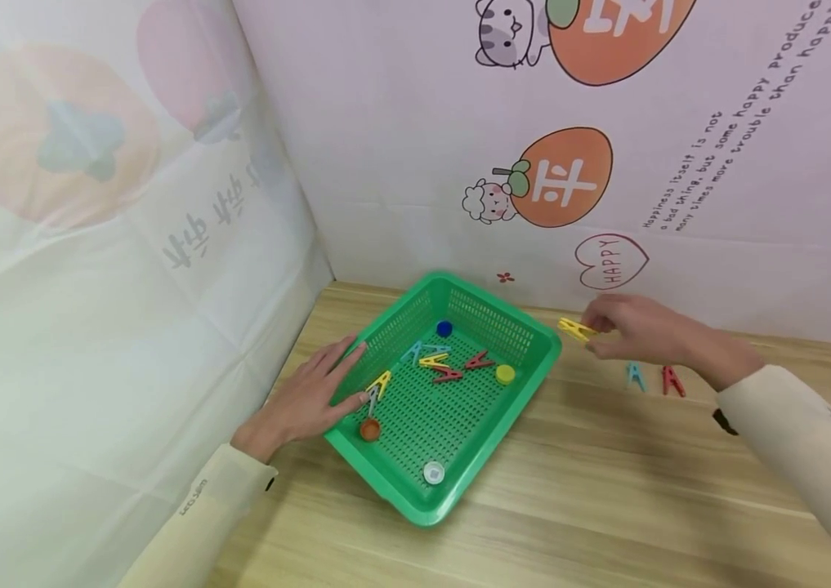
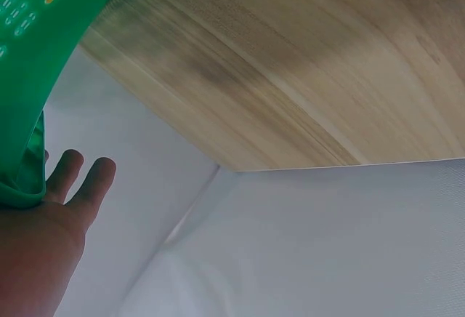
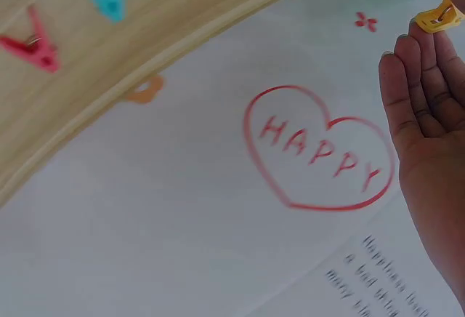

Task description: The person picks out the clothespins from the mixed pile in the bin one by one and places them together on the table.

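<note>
A green mesh basket (image 1: 540, 363) sits on the wooden table and holds several coloured clothespins (image 1: 452, 363) and small round caps. My left hand (image 1: 312, 392) lies flat with straight fingers against the basket's left wall (image 2: 29, 91). My right hand (image 1: 632, 327) pinches a yellow clothespin (image 1: 575, 329) just right of the basket's far corner; the same yellow clothespin (image 3: 439, 17) shows at my fingertips in the right wrist view. A blue clothespin (image 1: 635, 375) and a red clothespin (image 1: 672, 381) lie on the table under my right wrist.
Printed white curtains wall in the table at the back and the left. A "HAPPY" heart print (image 3: 320, 150) is on the back curtain behind my right hand. Bare wood (image 1: 606, 490) lies in front of the basket.
</note>
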Demonstrator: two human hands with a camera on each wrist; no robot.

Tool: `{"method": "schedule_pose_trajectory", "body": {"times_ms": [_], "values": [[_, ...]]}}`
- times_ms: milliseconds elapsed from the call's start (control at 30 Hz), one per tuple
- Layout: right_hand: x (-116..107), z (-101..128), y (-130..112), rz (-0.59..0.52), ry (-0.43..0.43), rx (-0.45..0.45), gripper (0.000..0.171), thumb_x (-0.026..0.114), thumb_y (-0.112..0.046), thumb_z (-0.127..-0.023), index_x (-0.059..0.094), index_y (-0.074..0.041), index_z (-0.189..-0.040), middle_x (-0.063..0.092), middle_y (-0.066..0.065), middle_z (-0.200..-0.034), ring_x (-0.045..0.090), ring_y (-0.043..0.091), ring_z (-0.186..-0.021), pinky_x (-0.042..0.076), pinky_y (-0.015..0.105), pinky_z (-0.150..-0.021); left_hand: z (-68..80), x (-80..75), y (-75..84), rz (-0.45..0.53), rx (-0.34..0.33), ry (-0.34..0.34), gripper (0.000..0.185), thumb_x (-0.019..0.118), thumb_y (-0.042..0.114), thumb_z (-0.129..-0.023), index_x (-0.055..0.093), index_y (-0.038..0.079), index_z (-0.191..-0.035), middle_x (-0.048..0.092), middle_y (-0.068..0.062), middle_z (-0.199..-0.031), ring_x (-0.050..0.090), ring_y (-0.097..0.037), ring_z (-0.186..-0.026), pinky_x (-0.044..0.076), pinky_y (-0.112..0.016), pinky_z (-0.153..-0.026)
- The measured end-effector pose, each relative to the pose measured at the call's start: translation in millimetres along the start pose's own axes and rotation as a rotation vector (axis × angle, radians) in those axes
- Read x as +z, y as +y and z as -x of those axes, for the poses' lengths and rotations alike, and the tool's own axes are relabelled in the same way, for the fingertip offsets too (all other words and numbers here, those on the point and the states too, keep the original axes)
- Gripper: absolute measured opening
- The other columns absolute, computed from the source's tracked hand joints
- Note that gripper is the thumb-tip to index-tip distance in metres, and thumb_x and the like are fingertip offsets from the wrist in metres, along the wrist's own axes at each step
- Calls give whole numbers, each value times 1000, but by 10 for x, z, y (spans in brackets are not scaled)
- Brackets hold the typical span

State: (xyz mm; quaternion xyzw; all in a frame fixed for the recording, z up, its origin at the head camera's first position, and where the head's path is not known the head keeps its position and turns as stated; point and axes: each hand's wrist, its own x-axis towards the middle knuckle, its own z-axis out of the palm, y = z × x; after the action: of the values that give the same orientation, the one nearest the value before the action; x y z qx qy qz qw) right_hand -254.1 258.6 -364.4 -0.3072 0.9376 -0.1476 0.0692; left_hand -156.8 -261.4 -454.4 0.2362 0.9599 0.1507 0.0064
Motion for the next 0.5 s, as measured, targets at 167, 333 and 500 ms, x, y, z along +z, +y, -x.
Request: {"method": "schedule_pose_trajectory", "body": {"times_ms": [167, 333, 500], "values": [[12, 251, 270, 16, -2, 93, 33, 85, -22, -92, 76, -1, -115, 75, 4, -107, 70, 19, -97, 63, 45, -85, -6, -5, 6, -9, -4, -6, 84, 57, 53, -110, 23, 15, -176, 17, -10, -184, 29, -46, -164, 34, -66, -129], [38, 472, 548, 26, 2, 170, 33, 86, -22, -92, 75, 1, -113, 76, 6, -105, 71, 21, -96, 63, 46, -83, -4, 2, -2, -17, -5, -4, 84, 57, 54, -110, 23, 15, -176, 16, -11, -184, 29, -46, -164, 34, -66, -129], [88, 690, 791, -10, -14, 238, 38, 85, -27, -94, 75, 3, -116, 75, 5, -102, 67, 16, -91, 59, 37, -76, 6, 5, -7, -11, 0, -2, 84, 58, 51, -110, 23, 14, -176, 19, -13, -183, 29, -45, -164, 34, -65, -129]]}}
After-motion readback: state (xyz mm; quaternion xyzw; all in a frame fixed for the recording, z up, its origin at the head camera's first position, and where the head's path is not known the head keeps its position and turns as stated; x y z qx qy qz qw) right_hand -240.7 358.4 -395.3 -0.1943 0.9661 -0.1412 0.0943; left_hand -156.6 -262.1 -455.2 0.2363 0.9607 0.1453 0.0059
